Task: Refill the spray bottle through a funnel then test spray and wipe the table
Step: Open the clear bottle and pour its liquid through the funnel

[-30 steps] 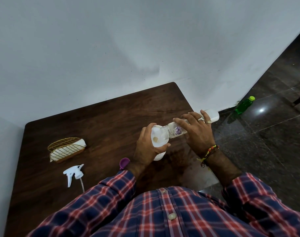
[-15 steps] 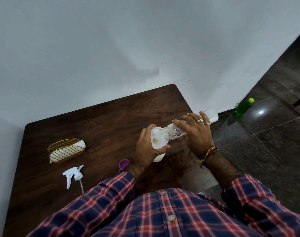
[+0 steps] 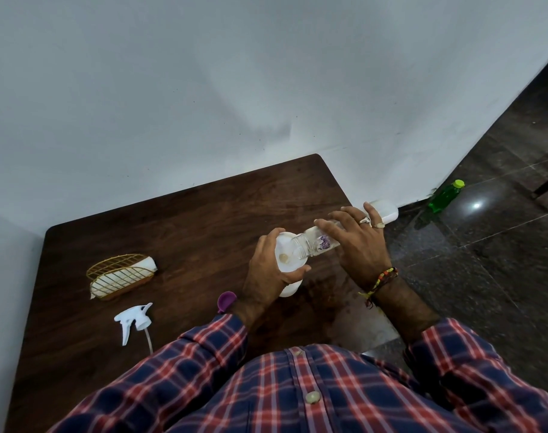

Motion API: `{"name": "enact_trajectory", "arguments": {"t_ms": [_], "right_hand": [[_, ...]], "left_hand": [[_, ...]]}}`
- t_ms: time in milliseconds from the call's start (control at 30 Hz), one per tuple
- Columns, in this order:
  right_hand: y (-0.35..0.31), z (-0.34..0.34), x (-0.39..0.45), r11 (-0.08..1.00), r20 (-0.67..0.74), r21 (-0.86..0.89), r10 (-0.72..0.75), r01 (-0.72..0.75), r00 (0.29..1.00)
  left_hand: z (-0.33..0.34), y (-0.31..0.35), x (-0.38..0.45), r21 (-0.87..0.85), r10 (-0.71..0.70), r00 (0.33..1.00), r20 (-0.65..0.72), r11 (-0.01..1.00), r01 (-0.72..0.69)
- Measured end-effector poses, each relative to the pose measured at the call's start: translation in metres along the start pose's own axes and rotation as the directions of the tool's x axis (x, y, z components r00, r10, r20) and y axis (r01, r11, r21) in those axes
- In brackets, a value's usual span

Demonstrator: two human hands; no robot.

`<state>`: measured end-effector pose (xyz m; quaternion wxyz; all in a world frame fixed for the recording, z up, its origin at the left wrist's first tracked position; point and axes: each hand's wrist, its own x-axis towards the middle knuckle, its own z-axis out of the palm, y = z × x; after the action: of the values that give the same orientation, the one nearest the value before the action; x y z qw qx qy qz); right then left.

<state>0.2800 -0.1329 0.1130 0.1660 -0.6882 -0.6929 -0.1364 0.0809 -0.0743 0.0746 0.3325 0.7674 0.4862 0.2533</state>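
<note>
My left hand (image 3: 268, 276) grips a white funnel (image 3: 285, 254) sitting in the mouth of a white spray bottle (image 3: 290, 289) that stands on the dark wooden table (image 3: 203, 214). My right hand (image 3: 358, 245) holds a clear refill bottle (image 3: 318, 243) with a purple label, tipped almost flat, its open mouth over the funnel. The bottle's white far end (image 3: 386, 210) sticks out past my fingers. The white trigger sprayer head (image 3: 134, 320) with its tube lies loose on the table to the left.
A gold wire holder (image 3: 119, 275) with a white cloth in it sits at the table's left. A purple cap (image 3: 226, 300) lies beside my left wrist. A green bottle (image 3: 444, 196) stands on the dark floor by the white wall.
Both hands and the tipped refill bottle hold nearly the same pose over the funnel; only the camera view has shifted slightly.
</note>
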Motion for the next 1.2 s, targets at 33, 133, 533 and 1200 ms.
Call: {"name": "enact_trajectory", "arguments": {"t_ms": [33,133,533,1200], "right_hand": [[0.000,0.000,0.000,1.000,0.003,0.002,0.000,0.000,1.000],[0.001,0.001,0.000,1.000,0.009,-0.003,-0.003,0.003,1.000],[0.000,0.003,0.000,1.000,-0.064,-0.016,-0.022,0.021,0.998],[-0.004,0.017,-0.020,0.827,0.176,0.448,0.289,-0.338,0.941]], "left_hand": [[0.000,0.000,0.000,-0.003,0.003,1.000,-0.003,1.000,-0.003],[0.000,-0.001,-0.002,-0.010,0.011,1.000,-0.015,1.000,-0.011],[0.001,-0.001,-0.001,0.002,0.001,1.000,-0.019,1.000,-0.001],[-0.009,0.007,-0.005,-0.012,0.032,0.999,-0.011,0.999,-0.033]]}}
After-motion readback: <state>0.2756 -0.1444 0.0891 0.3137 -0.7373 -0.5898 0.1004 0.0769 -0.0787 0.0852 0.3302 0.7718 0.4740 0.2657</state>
